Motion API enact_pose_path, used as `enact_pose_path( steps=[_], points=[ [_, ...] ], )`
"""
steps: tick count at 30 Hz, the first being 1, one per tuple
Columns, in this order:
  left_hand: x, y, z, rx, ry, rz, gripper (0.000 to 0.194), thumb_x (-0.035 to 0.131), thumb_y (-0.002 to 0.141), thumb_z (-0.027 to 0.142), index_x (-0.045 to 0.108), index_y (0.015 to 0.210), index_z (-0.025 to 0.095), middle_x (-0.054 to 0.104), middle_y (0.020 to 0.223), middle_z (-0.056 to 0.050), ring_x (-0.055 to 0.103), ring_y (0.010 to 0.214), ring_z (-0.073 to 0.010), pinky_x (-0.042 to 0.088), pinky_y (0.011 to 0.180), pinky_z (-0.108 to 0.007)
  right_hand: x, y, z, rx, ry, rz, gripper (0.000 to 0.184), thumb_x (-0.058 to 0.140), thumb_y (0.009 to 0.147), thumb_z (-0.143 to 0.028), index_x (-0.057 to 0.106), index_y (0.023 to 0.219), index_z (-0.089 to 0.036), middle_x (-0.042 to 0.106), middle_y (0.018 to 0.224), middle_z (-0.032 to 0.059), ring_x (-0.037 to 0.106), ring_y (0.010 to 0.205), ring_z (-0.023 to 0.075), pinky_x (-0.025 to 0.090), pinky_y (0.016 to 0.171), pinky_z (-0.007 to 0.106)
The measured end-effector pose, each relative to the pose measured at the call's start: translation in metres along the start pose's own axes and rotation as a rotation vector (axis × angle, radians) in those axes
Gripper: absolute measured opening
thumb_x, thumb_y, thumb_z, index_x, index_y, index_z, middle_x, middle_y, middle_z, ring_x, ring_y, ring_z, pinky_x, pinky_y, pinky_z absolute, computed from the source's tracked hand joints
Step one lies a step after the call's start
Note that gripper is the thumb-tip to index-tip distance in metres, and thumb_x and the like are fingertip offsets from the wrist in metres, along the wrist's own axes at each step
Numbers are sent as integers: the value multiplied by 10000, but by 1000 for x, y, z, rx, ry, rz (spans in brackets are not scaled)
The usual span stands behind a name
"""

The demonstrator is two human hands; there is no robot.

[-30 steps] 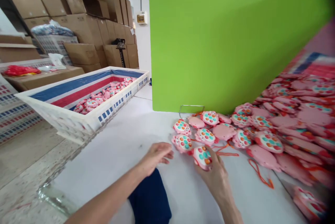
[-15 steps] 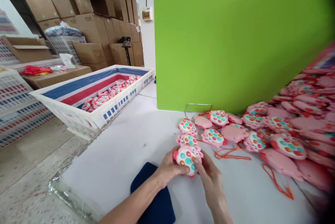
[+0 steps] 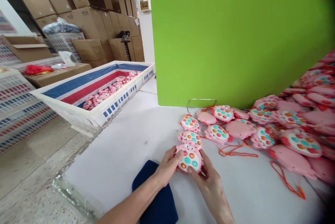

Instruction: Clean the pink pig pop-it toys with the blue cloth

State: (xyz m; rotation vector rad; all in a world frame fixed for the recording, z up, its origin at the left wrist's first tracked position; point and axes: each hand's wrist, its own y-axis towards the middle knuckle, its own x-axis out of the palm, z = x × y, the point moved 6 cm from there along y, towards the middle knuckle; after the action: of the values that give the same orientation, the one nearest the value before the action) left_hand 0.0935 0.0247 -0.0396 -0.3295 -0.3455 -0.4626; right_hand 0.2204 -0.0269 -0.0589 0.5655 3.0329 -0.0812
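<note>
Holding one pink toy between them, both hands meet low in the middle of the view, just above the white table. The left hand comes in from the lower left on a bare forearm, fingers curled round the toy's left edge, thumb lying on its rim. The right hand comes up from below, thumb pressed on the toy's lower edge and fingers behind its right side. The toy faces up, its coloured buttons showing.

Beyond the hands a green wall rises from the far edge of the table. Far to the left of the left hand, past the table edge, brown cartons are stacked high over a speckled floor. One white crate with a red and blue striped liner stands well left of the hands, more pink toys lying in it.

To the right of the right hand a heap of toys spreads along the wall, too many and too blurred to count. Four single toys lie face up just beyond the held one, the nearest almost touching it. Two orange cords trail over the table to the right of the hands. One blue cloth lies under the left forearm. One wire loop stands against the wall, straight beyond the hands.
</note>
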Motion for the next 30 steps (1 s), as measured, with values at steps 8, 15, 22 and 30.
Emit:
enact_pose_path(
  steps=[8, 15, 22, 30],
  points=[
    [5, -2, 9, 30, 79, -135, 533, 752, 663, 329, 535, 1106, 128, 647, 940, -84, 619, 799, -182, 509, 637, -264, -3, -2, -6, 66, 116, 30, 731, 741, 641, -440, 483, 1284, -206, 635, 1191, 100, 611, 1055, 287, 537, 840, 379],
    [2, -1, 10, 32, 31, -148, 583, 769, 623, 222, 524, 1147, 146, 644, 924, -63, 617, 788, -171, 514, 629, -251, 5, -5, -10, 46, 151, 79, 787, 760, 595, -465, 490, 1275, -175, 648, 1164, 124, 609, 1054, 294, 552, 796, 361],
    [4, -2, 7, -18, 68, -208, 572, 720, 684, 361, 470, 1149, 141, 652, 728, -45, 624, 515, -146, 444, 402, -184, 1, -4, -9, 28, 26, 85, 768, 714, 636, -499, 483, 1284, -158, 687, 1086, 115, 658, 948, 269, 560, 731, 310],
    [-9, 2, 3, -2, 213, -39, 420, 556, 783, 539, 525, 911, 140, 534, 498, 30, 447, 292, -77, 249, 265, -148, 6, -7, -11, 29, 24, 1, 717, 690, 667, -505, 497, 1266, -159, 686, 1086, 107, 658, 947, 257, 549, 763, 303]
  ],
)
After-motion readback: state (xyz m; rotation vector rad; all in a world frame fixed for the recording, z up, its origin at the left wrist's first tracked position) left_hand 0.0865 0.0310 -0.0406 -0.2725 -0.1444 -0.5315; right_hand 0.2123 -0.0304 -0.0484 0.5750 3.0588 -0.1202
